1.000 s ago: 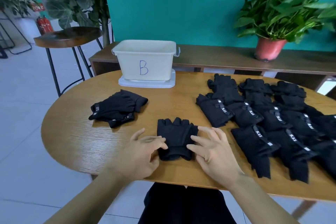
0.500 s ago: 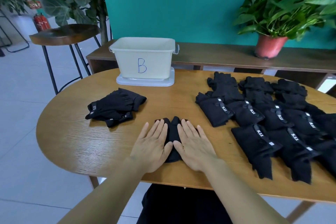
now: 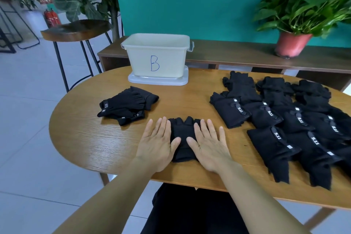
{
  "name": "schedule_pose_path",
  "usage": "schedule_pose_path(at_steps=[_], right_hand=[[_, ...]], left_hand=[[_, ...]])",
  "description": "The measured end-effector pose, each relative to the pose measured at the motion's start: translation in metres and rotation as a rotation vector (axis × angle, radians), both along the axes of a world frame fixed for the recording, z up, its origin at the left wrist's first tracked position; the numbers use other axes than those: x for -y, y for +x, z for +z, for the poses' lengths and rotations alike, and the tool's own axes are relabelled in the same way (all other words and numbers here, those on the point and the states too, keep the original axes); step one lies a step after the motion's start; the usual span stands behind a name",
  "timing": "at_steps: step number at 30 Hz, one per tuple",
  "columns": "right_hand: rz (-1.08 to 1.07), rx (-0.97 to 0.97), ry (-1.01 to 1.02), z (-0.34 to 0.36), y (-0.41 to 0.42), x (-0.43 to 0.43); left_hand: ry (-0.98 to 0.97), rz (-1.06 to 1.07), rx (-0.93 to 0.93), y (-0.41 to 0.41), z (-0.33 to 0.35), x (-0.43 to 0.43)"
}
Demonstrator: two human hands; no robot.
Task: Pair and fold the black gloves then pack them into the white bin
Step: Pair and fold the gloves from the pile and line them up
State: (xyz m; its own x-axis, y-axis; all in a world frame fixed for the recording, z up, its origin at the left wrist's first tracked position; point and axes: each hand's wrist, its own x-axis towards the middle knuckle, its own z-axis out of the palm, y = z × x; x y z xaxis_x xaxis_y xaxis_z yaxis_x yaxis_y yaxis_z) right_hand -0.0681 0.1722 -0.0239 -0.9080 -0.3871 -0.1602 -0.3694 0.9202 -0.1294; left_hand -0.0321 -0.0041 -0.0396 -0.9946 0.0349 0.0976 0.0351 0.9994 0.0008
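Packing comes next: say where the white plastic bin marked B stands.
Head view: the white plastic bin stands at the wooden table far edge, left of centre, beyond the folded black glove pile.

The left hand (image 3: 157, 146) and right hand (image 3: 207, 148) were bare, like both forearms (image 3: 106, 201); black clothing (image 3: 190, 213) covered the lap below the surface's (image 3: 95, 138) near edge.

A second ago the left hand (image 3: 157, 143) and right hand (image 3: 208, 145) had bent fingers, their tips touching the side edges of the folded glove pair (image 3: 182, 133); half a second ago both lay flat on it, thumbs almost meeting, covering most of the cloth; now the palms are flat but have slid outward, thumbs apart, so the pair's middle strip shows between them; the outer fingers have come onto the wooden table (image 3: 95, 138).
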Motion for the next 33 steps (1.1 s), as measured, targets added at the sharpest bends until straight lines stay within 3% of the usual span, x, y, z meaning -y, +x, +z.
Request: schedule_pose_path(at_steps=[5,15,24,33], right_hand=[[0.028,-0.073,-0.109,0.013,0.004,-0.001],[0.178,-0.209,-0.079,0.033,0.007,0.033],[0.351,-0.242,-0.127,0.052,-0.013,0.116],[0.476,-0.327,-0.134,0.045,-0.046,0.216]], left_hand=[[0.04,0.018,-0.084,0.014,0.015,0.021],[0.031,0.074,-0.173,0.04,0.026,0.093],[0.066,0.186,-0.247,0.025,0.033,0.18],[0.128,0.098,-0.269,-0.011,0.022,0.224]])
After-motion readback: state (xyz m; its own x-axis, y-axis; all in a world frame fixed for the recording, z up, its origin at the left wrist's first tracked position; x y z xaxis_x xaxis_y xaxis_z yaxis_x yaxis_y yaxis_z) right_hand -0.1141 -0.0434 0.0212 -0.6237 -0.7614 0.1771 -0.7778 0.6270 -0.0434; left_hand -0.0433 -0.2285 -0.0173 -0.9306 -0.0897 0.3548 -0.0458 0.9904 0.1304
